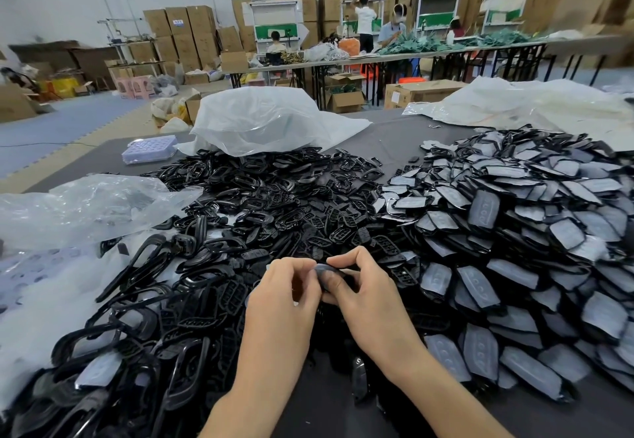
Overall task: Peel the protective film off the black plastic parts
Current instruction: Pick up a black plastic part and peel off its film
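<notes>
Both my hands hold one small black plastic part [331, 274] with greyish film on it, just above the table's middle. My left hand [284, 297] pinches its left end with curled fingers. My right hand [360, 286] grips its right side, thumb and forefinger at the top edge. To the right lies a big heap of film-covered black parts [521, 249]. A heap of bare black frames and button parts [257, 211] spreads left and ahead.
A dark table [394, 139] carries everything. White plastic bags lie at the back centre [260, 118], back right [535, 105] and left [79, 211]. A clear tray [149, 149] sits at the back left. People work at long tables among cardboard boxes far behind.
</notes>
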`<move>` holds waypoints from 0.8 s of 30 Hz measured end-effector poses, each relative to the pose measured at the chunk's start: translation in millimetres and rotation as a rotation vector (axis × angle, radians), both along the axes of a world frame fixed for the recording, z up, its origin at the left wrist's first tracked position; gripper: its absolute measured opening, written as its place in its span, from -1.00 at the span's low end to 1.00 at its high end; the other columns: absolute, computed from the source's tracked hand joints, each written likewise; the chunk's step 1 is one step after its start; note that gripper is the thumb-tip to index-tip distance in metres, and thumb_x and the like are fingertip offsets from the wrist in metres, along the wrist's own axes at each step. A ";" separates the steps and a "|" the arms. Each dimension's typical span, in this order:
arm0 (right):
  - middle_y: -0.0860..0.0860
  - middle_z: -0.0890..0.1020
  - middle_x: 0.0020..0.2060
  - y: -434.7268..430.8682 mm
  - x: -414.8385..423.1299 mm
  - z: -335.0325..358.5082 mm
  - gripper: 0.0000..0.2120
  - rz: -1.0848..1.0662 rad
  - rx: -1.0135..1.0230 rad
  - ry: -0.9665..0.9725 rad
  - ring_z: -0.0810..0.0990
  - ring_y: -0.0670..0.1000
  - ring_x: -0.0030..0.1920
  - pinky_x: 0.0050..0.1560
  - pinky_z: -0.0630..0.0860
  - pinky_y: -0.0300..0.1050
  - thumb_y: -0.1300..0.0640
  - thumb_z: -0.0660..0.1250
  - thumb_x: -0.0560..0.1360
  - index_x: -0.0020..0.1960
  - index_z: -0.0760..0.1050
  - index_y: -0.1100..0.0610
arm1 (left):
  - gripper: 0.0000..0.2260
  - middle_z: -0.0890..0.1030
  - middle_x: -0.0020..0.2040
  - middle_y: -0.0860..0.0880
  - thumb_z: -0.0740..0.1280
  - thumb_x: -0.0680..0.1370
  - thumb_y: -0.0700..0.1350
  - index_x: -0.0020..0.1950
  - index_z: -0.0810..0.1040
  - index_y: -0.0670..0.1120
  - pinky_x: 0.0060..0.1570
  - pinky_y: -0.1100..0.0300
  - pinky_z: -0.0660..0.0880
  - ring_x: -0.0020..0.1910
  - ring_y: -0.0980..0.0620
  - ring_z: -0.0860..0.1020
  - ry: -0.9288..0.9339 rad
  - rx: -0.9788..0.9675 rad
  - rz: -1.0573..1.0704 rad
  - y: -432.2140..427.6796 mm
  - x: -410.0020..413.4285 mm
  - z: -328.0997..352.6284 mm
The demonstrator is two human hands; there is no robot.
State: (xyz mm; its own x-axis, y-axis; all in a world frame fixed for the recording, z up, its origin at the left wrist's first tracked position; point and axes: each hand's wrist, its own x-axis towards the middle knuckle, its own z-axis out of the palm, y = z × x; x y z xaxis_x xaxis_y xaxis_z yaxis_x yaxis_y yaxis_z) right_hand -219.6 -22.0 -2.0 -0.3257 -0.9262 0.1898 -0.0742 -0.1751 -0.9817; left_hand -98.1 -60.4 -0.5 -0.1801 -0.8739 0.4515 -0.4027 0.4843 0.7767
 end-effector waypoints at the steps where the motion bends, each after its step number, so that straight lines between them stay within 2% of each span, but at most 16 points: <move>1: -0.17 0.73 -0.10 0.0 -0.1 -0.8 -0.92 -0.007 0.002 0.006 0.74 -0.10 -0.11 -0.09 0.60 -0.30 0.15 0.38 0.60 0.01 0.50 0.00 | -0.96 0.62 -0.15 0.14 0.36 0.56 -0.06 -0.02 0.57 0.08 -0.07 0.08 0.56 -0.14 0.17 0.60 -0.032 -0.041 0.019 0.4 0.2 0.0; 4: -0.20 0.72 -0.09 -1.3 -0.5 -1.9 -0.91 -0.015 0.003 0.006 0.75 -0.10 -0.12 -0.10 0.60 -0.31 0.13 0.39 0.59 0.01 0.50 -0.01 | -0.96 0.58 -0.12 0.18 0.31 0.57 -0.01 -0.01 0.54 0.09 -0.11 0.13 0.54 -0.13 0.20 0.56 -0.110 -0.121 0.038 1.1 1.4 1.3; 8: -0.14 0.73 -0.10 -3.1 0.1 -5.1 -0.90 -0.025 0.007 -0.002 0.75 -0.08 -0.13 -0.11 0.61 -0.31 0.18 0.36 0.61 0.01 0.49 -0.01 | -0.93 0.53 -0.12 0.26 0.29 0.58 -0.06 0.03 0.53 0.08 -0.18 0.39 0.43 -0.09 0.25 0.52 -0.171 -0.167 0.075 -0.7 4.4 3.0; 10: -0.05 0.74 -0.11 -4.1 -4.0 -5.0 -0.90 -0.061 0.016 -0.038 0.75 -0.07 -0.12 -0.09 0.63 -0.25 0.19 0.34 0.62 0.01 0.48 0.00 | -0.89 0.56 -0.08 0.23 0.29 0.58 -0.11 0.07 0.57 0.00 -0.10 0.40 0.43 -0.10 0.22 0.54 -0.129 -0.180 0.119 -5.9 10.0 5.2; 12: 0.04 0.74 -0.09 -5.2 -11.9 -2.1 -0.92 -0.092 0.023 -0.131 0.76 -0.01 -0.10 -0.03 0.65 -0.17 0.20 0.32 0.63 0.04 0.48 0.05 | -0.86 0.63 -0.05 0.15 0.28 0.60 -0.11 0.12 0.60 0.00 -0.04 0.29 0.50 -0.11 0.18 0.59 -0.036 -0.102 0.164 -14.1 18.0 7.2; 13: 0.07 0.74 -0.08 -5.1 -15.8 -0.1 -0.93 -0.095 0.027 -0.189 0.76 0.01 -0.09 -0.02 0.66 -0.15 0.21 0.32 0.63 0.06 0.48 0.07 | -0.85 0.65 -0.06 0.12 0.27 0.62 -0.10 0.13 0.60 0.04 -0.09 0.25 0.52 -0.13 0.18 0.60 0.010 -0.044 0.182 -17.9 21.4 7.9; 15: 0.10 0.74 -0.07 -4.0 -19.7 3.7 -0.92 -0.076 0.033 -0.306 0.76 0.05 -0.09 -0.08 0.65 -0.23 0.23 0.32 0.62 0.09 0.48 0.10 | -0.82 0.65 -0.08 0.11 0.25 0.63 -0.13 0.15 0.60 0.06 -0.15 0.33 0.48 -0.15 0.23 0.59 0.036 0.017 0.199 -22.6 25.3 7.0; 17: 0.12 0.75 -0.07 -3.1 -18.3 5.6 -0.91 -0.043 0.041 -0.375 0.76 0.08 -0.08 -0.13 0.62 -0.29 0.25 0.32 0.62 0.11 0.48 0.13 | -0.72 0.60 0.07 0.09 0.23 0.61 -0.28 0.21 0.60 -0.02 -0.01 0.48 0.40 0.00 0.29 0.54 -0.066 -0.003 0.175 -23.2 25.2 4.8; 18: 0.13 0.75 -0.08 -2.9 -16.9 5.8 -0.91 -0.030 0.043 -0.392 0.76 0.09 -0.08 -0.14 0.62 -0.29 0.26 0.32 0.62 0.11 0.48 0.15 | -0.67 0.55 0.17 0.04 0.21 0.58 -0.35 0.25 0.59 -0.06 0.10 0.47 0.35 0.10 0.27 0.49 -0.143 -0.026 0.158 -22.7 24.5 2.9; 19: 0.13 0.75 -0.09 -3.1 -16.0 5.8 -0.91 -0.020 0.042 -0.399 0.76 0.09 -0.08 -0.15 0.63 -0.28 0.27 0.32 0.62 0.12 0.47 0.17 | -0.65 0.52 0.25 0.01 0.22 0.58 -0.36 0.28 0.58 -0.08 0.21 0.38 0.33 0.19 0.19 0.44 -0.216 -0.056 0.152 -23.4 23.8 0.2; 20: 0.12 0.75 -0.11 -3.0 -15.6 5.8 -0.91 -0.011 0.040 -0.397 0.76 0.10 -0.09 -0.16 0.63 -0.27 0.28 0.31 0.62 0.12 0.47 0.18 | -0.70 0.54 0.27 0.00 0.23 0.61 -0.29 0.28 0.57 -0.08 0.29 0.23 0.35 0.25 0.08 0.42 -0.275 -0.079 0.168 -22.9 23.4 -0.4; 22: 0.11 0.75 -0.14 -2.4 -15.5 7.0 -0.91 0.007 0.035 -0.389 0.76 0.10 -0.11 -0.17 0.63 -0.25 0.28 0.30 0.63 0.13 0.45 0.19 | -0.77 0.63 0.15 0.04 0.19 0.65 -0.02 0.17 0.61 -0.02 0.29 0.00 0.40 0.22 -0.01 0.48 -0.320 -0.047 0.191 -20.0 23.5 2.1; 23: 0.12 0.75 -0.14 -2.2 -15.4 7.8 -0.90 0.014 0.030 -0.389 0.76 0.10 -0.11 -0.18 0.63 -0.25 0.28 0.30 0.63 0.13 0.45 0.20 | -0.76 0.64 0.13 0.04 0.18 0.65 0.00 0.11 0.62 0.00 0.29 -0.04 0.40 0.22 -0.03 0.49 -0.337 -0.052 0.198 -20.1 24.4 2.3; 24: 0.12 0.75 -0.14 -1.7 -15.6 8.5 -0.90 0.017 0.026 -0.392 0.76 0.10 -0.11 -0.18 0.63 -0.25 0.28 0.30 0.63 0.13 0.45 0.20 | -0.81 0.61 0.21 0.01 0.21 0.65 -0.10 0.11 0.62 -0.01 0.32 -0.06 0.37 0.28 -0.05 0.46 -0.378 -0.086 0.206 -18.7 24.6 3.4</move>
State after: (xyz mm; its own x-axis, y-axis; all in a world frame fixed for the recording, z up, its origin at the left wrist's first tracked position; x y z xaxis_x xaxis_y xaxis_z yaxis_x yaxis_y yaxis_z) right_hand -235.2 -23.7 6.5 -0.3536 -0.9349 0.0305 0.3098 -0.1478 -0.9392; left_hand -73.5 -79.1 2.9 -0.1724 -0.8710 0.4601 -0.7461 0.4204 0.5163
